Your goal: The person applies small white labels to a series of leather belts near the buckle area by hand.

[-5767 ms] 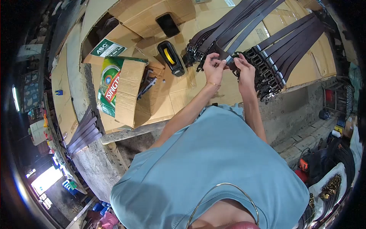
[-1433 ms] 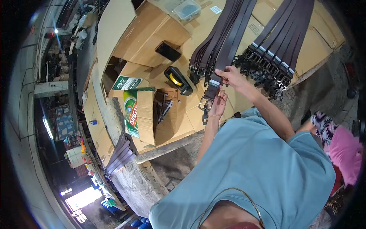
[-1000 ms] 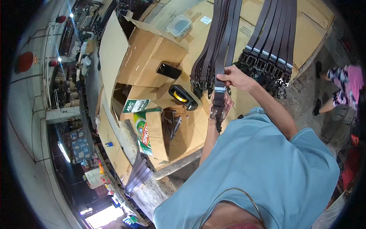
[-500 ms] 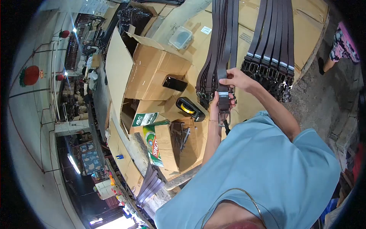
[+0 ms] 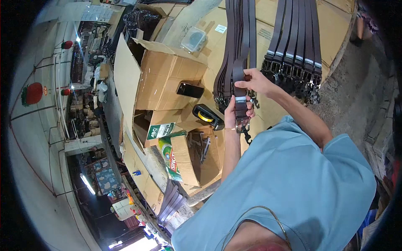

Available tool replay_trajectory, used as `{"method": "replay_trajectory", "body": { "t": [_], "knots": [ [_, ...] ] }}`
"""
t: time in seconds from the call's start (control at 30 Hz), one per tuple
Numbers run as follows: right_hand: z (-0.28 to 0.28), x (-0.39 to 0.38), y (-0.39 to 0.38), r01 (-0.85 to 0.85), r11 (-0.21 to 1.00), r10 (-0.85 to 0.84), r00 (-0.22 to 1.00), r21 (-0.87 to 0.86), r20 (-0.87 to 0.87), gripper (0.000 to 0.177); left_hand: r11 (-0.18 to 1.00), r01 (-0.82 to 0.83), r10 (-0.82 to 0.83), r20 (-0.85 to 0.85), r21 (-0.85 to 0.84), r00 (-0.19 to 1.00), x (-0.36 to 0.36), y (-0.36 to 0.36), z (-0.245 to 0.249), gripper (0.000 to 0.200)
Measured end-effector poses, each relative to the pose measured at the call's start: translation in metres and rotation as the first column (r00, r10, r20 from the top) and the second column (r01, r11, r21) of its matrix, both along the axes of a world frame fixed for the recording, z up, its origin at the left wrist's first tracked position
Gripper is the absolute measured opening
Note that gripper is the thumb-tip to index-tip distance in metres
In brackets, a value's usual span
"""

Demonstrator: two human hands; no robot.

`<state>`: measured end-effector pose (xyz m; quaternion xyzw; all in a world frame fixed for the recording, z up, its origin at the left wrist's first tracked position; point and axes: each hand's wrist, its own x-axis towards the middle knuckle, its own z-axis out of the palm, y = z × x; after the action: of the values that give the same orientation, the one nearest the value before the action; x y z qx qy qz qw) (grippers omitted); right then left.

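A dark brown belt (image 5: 240, 108) with a pale label band hangs between my two hands over the table. My left hand (image 5: 230, 114) is closed around it just above the metal buckle (image 5: 243, 125), with fingertips showing on the far side. Higher on the strap, my right hand (image 5: 256, 83) pinches the belt between thumb and fingers. Close beside them lies a bundle of dark belts (image 5: 230, 54), buckles toward me. Farther right, a second row of belts (image 5: 295, 37) lies side by side, with buckles over the table edge.
A black tape dispenser (image 5: 208, 117) with yellow tape stands left of my hands. A phone (image 5: 190, 90) rests against a large cardboard box (image 5: 163, 75). Nearer is a small open carton (image 5: 184, 161) with scraps. A clear plastic container (image 5: 194, 39) sits behind. Another person's leg (image 5: 361, 27) shows far right.
The view has shifted slightly, and my hands with the belt appear a little higher and farther left. Its buckle has tilted and shows more fully. The other person has moved toward the upper right edge.
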<state>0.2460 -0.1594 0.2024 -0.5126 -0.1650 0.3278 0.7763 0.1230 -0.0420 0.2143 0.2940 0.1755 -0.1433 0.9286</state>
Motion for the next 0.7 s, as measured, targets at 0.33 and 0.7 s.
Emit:
{"method": "replay_trajectory", "body": {
  "t": [0.33, 0.7],
  "knots": [
    [0.003, -0.001, 0.0, 0.029, 0.997, -0.034, 0.996, -0.066, -0.078, 0.018, 0.984, 0.018, -0.023, -0.026, -0.178, 0.999, -0.005, 0.002, -0.003, 0.05],
    [0.005, 0.006, -0.003, -0.028, 0.999, 0.025, 0.992, -0.023, -0.124, 0.013, 0.999, -0.033, 0.032, -0.042, -0.027, 0.999, -0.013, -0.011, 0.011, 0.047]
  ]
}}
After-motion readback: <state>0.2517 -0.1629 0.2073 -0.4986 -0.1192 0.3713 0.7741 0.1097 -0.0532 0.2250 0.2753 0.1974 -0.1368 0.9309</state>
